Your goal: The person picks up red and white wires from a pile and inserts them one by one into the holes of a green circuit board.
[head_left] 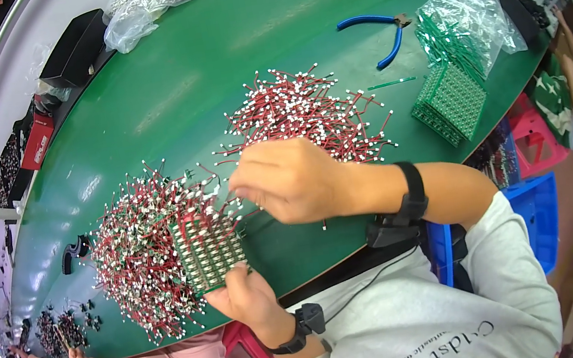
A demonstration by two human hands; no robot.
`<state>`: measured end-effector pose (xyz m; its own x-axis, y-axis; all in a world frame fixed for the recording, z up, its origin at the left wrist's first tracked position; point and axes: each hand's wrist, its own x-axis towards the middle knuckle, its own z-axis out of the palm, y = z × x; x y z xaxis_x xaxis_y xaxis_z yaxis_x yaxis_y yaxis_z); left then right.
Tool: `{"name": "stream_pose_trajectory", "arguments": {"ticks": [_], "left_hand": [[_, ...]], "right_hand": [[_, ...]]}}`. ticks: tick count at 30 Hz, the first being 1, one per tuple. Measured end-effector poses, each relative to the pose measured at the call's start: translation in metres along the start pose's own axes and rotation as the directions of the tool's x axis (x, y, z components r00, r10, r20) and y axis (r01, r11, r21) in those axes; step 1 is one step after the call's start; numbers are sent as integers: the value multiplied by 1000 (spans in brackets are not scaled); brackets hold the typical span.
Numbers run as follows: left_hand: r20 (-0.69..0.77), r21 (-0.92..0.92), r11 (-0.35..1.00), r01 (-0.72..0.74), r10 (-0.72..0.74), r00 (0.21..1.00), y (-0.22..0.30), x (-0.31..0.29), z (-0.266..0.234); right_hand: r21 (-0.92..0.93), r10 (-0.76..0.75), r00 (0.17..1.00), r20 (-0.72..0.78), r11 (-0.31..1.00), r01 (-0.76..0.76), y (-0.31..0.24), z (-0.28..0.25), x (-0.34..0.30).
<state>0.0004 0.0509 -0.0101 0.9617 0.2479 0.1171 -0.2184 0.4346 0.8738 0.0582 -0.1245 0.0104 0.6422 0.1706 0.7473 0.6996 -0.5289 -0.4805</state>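
Green circuit board (209,252) is in the left hand (247,299), gripped at the near edge, thumb on top; probably held by the rim to leave the gridded face clear. Face is up; outline's near square, so long axis is uncertain, looks near-to-far with the far end leaning left. Board sits at the right side of the left wire heap (135,250), red leads over its far part. Right hand (294,178) just beyond, fingers curled in and pinched together; can't tell what's between the tips. Farther: second wire heap (291,114), likely put there for short reach, board stack (452,102) off right, then blue-handled cutters (395,47), handles spread, lying apart from both hands.
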Motion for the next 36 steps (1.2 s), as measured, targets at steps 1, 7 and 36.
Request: {"name": "stream_pose_trajectory", "arguments": {"ticks": [1,7,36], "left_hand": [[-1,-1,1000,1,-1,1000,2,2,-4],[-2,-47,998,-34,34,999,4,6,-19],[14,-153,985,82,-81,997,1,-2,10]], "right_hand": [[0,0,1000,1,1000,0,4,-4,1],[-158,76,894,441,987,-6,11,1,-9],[405,50,984,173,907,-117,-22,18,-17]]}}
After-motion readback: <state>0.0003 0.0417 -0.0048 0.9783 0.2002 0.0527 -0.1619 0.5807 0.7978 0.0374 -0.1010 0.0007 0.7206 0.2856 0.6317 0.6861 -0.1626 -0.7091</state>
